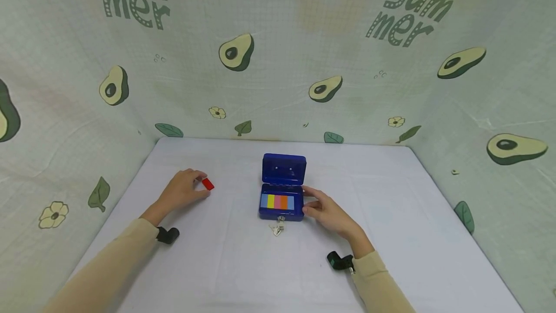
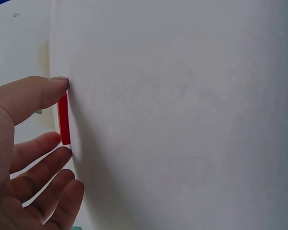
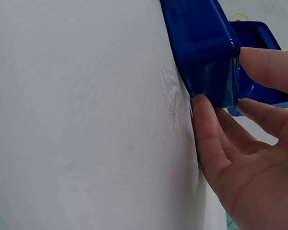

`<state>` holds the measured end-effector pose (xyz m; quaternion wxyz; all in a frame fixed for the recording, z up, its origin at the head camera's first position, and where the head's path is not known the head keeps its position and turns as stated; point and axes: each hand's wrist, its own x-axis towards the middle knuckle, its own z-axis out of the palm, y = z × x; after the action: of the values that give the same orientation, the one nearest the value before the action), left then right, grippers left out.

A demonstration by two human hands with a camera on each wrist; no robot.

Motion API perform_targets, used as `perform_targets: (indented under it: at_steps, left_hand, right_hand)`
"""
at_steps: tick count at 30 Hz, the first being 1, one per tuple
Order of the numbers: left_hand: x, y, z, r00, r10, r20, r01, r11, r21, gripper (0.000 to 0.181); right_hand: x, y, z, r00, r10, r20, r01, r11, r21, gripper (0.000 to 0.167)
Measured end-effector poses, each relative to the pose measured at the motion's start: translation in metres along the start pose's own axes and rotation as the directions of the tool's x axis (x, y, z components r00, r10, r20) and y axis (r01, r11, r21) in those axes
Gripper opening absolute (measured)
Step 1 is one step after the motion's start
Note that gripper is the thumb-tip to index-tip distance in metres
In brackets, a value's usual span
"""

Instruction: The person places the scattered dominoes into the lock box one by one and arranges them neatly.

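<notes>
A small red block [image 1: 208,184] lies between the thumb and fingertips of my left hand [image 1: 182,190], low over the left part of the table. In the left wrist view the thumb meets one end of the red block [image 2: 64,120] and a fingertip the other. My right hand [image 1: 328,214] touches the right side of an open blue metal box [image 1: 281,216], thumb toward its front and fingers toward its hinge. In the right wrist view the thumb is at the rim of the blue box [image 3: 201,43]. Blue, yellow, pink and orange strips [image 1: 277,202] fill its inside.
A latch [image 1: 281,219] with keys [image 1: 276,229] hangs at the box's front. Its lid [image 1: 284,169] stands raised at the back. The white-covered table [image 1: 243,264] ends at printed cloth walls [image 1: 278,62]. Each wrist carries a small black camera.
</notes>
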<state>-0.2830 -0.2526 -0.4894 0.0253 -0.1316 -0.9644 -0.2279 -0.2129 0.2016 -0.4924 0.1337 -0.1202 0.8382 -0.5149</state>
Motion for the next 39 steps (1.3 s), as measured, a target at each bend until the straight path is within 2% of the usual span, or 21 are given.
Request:
perform_targets:
  at_steps: [8, 20, 32, 39]
  left_hand:
    - [0.005, -0.004, 0.002, 1.0, -0.01, 0.013, 0.009, 1.0, 0.026, 0.046]
    - [0.005, 0.003, -0.001, 0.999, -0.033, 0.039, 0.033, 0.999, 0.02, 0.044]
    - [0.008, 0.003, 0.0, 1.0, 0.006, 0.029, -0.007, 1.0, 0.028, 0.045]
    - [0.011, 0.011, 0.0, 0.999, 0.021, 0.036, -0.022, 1.0, 0.02, 0.044]
  right_hand:
    - [-0.001, 0.0, 0.0, 1.0, 0.005, -0.001, -0.005, 1.0, -0.001, 0.066]
    - [-0.001, 0.0, 0.001, 1.0, 0.005, 0.004, -0.005, 1.0, 0.001, 0.066]
    - [0.0, 0.0, 0.001, 1.0, -0.006, 0.011, 0.006, 1.0, 0.005, 0.067]
    - [0.0, 0.0, 0.0, 1.0, -0.007, 0.011, 0.007, 1.0, 0.007, 0.067]
